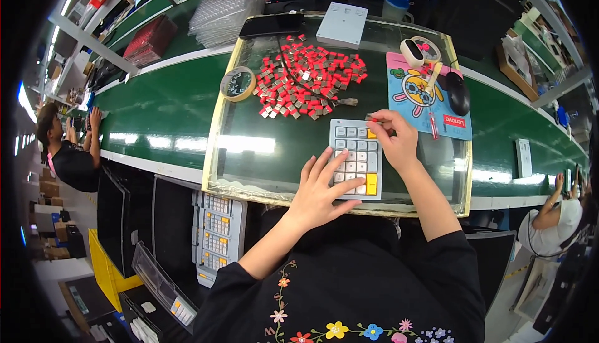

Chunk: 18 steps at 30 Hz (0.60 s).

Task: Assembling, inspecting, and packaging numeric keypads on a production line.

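A white numeric keypad (341, 187) with yellow keys lies on the glass-topped mat in front of me. My left hand (318, 190) rests on it with its fingers spread over the keys and lower left edge. At the keypad's upper right corner, my right hand (398, 140) pinches a small red-and-grey piece (370, 118) between thumb and forefinger; the fingers hide most of it. Just beyond is a wide heap of small metal USB plugs with red ends (306, 78). A short cable end or brush-like piece (347, 101) sits at the heap's near right edge.
Left of the heap stands a tape roll (238, 84); behind lie a black phone (271, 25) and white box (342, 24). On the right, a cartoon mouse pad (409, 109) carries a black mouse (458, 93). More keypads (217, 234) stack below the table's left edge. Co-workers sit at both sides.
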Tool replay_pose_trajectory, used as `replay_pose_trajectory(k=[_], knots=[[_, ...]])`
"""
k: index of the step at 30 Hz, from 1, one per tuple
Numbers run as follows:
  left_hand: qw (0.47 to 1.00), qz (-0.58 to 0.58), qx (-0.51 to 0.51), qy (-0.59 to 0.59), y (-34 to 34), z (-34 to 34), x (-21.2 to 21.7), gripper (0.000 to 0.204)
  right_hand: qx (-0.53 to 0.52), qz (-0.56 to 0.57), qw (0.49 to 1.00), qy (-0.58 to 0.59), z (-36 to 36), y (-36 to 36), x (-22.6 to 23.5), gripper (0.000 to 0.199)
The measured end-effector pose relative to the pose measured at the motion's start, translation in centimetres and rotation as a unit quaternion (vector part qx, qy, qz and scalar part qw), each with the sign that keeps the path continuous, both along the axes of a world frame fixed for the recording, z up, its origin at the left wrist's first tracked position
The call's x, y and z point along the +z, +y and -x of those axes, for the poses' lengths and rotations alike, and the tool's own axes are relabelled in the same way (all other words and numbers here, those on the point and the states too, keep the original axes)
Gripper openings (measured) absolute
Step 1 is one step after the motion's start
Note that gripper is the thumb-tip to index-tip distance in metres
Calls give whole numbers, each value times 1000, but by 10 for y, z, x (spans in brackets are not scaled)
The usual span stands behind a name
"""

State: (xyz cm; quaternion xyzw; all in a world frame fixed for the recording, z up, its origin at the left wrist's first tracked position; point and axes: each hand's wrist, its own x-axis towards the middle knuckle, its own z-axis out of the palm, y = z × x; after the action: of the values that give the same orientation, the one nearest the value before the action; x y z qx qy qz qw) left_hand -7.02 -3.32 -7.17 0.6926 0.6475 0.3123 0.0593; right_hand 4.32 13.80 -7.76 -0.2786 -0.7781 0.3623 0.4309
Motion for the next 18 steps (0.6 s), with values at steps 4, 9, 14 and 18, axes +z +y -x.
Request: replay_pose_trajectory(k=[4, 9, 14, 18], knots=[[1000, -2, 23, 6, -4, -1, -2, 38, 21, 2, 1000, -9, 3, 0, 0, 16], [1000, -5, 9, 11, 0, 0, -1, 39, 1, -2, 1000, -4, 1, 1, -1, 17], [1000, -5, 17, 8, -2, 0, -2, 39, 14, -8, 1000, 1, 2, 0, 1, 18], [1000, -6, 15, 10, -2, 0, -4, 39, 13, -11, 1000, 2, 2, 0, 0, 18]])
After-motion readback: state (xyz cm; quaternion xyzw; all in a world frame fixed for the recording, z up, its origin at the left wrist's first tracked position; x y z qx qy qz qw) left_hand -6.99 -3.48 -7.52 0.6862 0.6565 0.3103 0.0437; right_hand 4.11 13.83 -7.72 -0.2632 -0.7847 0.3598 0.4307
